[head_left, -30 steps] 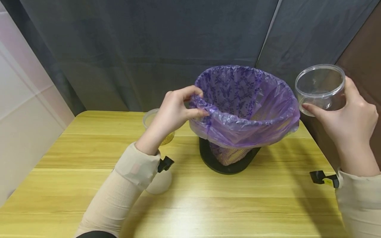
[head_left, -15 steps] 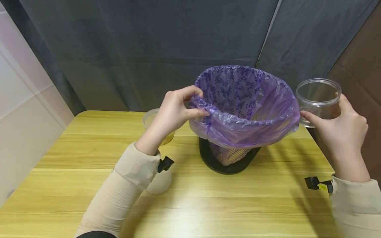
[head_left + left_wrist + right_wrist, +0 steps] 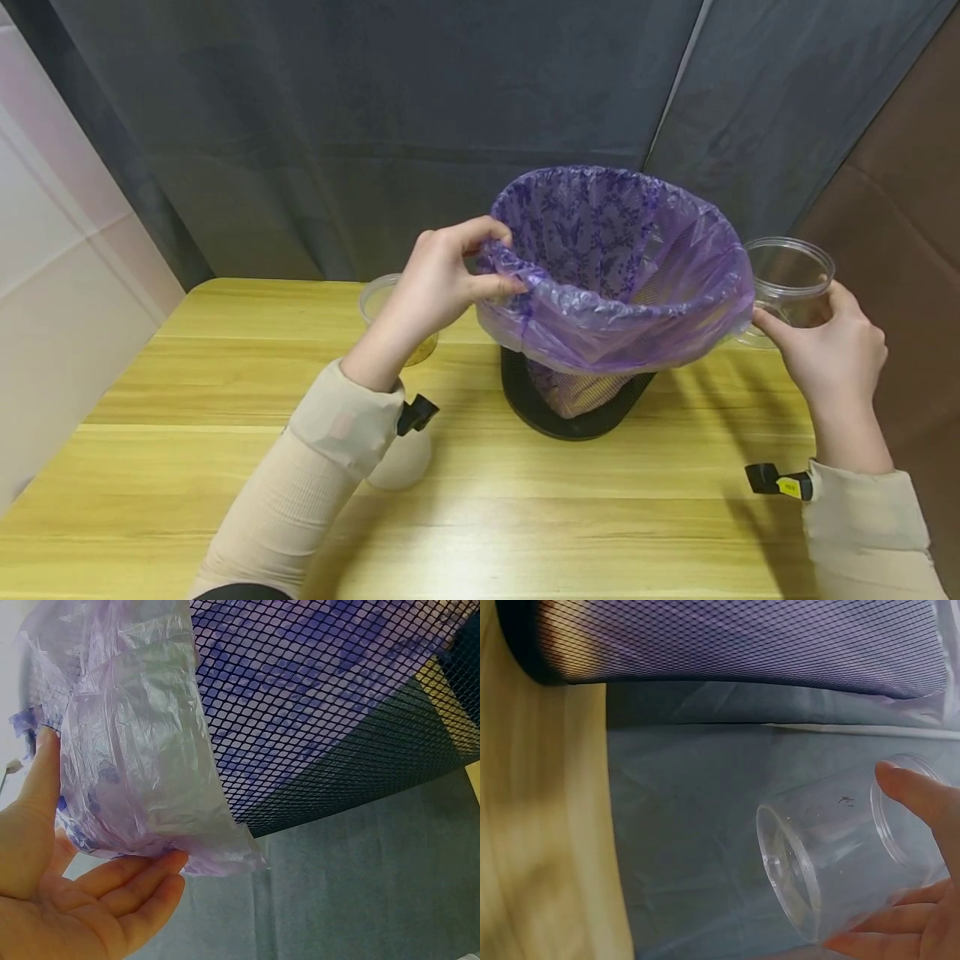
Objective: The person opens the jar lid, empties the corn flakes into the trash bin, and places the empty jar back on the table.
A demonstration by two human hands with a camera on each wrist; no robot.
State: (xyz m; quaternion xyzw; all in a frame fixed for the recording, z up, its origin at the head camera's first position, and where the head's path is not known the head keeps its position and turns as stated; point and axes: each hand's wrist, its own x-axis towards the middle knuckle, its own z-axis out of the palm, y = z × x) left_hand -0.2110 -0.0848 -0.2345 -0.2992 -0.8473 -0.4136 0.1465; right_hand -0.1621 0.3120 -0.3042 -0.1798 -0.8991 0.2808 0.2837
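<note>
A black mesh waste bin (image 3: 577, 427), lined with a purple patterned plastic bag (image 3: 607, 337), stands tilted on the table. My left hand (image 3: 450, 267) holds the bin's bag-covered rim on the left, thumb in front and fingers over the edge. In the left wrist view the folded bag edge (image 3: 142, 757) hangs over the mesh. To the right of the bin, my right hand (image 3: 840, 358) grips a clear plastic jar (image 3: 791, 292) without a lid. The right wrist view shows this jar (image 3: 840, 847) held off the table, beyond its edge, with nothing visible inside.
Behind my left wrist stands another clear container (image 3: 378, 292), partly hidden, with yellowish contents low down. A whitish round disc (image 3: 405, 462) lies by the left sleeve. The wooden table (image 3: 600, 533) ends at a dark curtain (image 3: 375, 142) behind and brown cloth on the right.
My right hand has lowered the clear jar and brought it leftward, close to the bin's right side. The left hand and the bin have stayed nearly still.
</note>
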